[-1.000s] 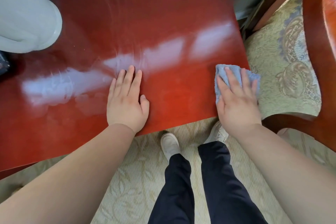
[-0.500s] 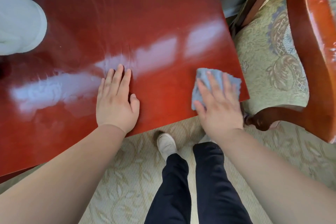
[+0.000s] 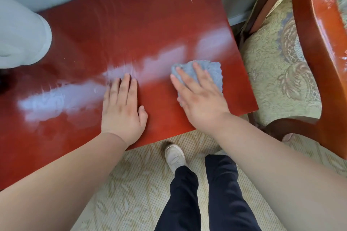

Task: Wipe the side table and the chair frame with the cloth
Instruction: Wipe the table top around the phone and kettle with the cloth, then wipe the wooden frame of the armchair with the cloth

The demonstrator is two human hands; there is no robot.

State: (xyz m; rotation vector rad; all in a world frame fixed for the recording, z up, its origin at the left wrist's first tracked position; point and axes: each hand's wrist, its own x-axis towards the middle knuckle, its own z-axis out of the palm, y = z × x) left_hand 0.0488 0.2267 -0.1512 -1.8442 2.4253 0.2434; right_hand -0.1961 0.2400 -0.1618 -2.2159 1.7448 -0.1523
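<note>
While looking down, far left: pale rounded form (image 3: 22,39), kind not clear, sitting on the back left part of the counter.
Counter (image 3: 135,24): glossy red-brown wooden top, filling the left and middle of the view, with its front edge running diagonally above the floor and a small pale scratch toward the back right corner.
Sheen (image 3: 56,99): pale, streaked band of reflected light lying across the counter from left to right, reaching under the fingertips of the left hand.
Left hand (image 3: 122,110): laid palm down on the bare wood near the front edge, fingers straight and close together, thumb out to the side, holding nothing.
Carpet (image 3: 131,184): beige with a leaf pattern, below the counter's front edge.
Shoe (image 3: 174,155): light-coloured, on the carpet just in front of the counter, at the end of a dark trouser leg (image 3: 187,193).
Cloth (image 3: 214,73): blue-grey and crumpled, lying on the right part of the counter, near its right edge yet wholly on the top, apart from the chair.
Right hand (image 3: 201,97): palm down over the cloth, fingers straight and slightly fanned, pressing it to the wood, with cloth showing past the fingertips and along the little-finger side.
Seat cushion (image 3: 272,65): green-gold patterned upholstery, just right of the counter.
Chair frame (image 3: 319,52): glossy red-brown wood, curving down the right side of the view around the cushion, apart from both hands.
</note>
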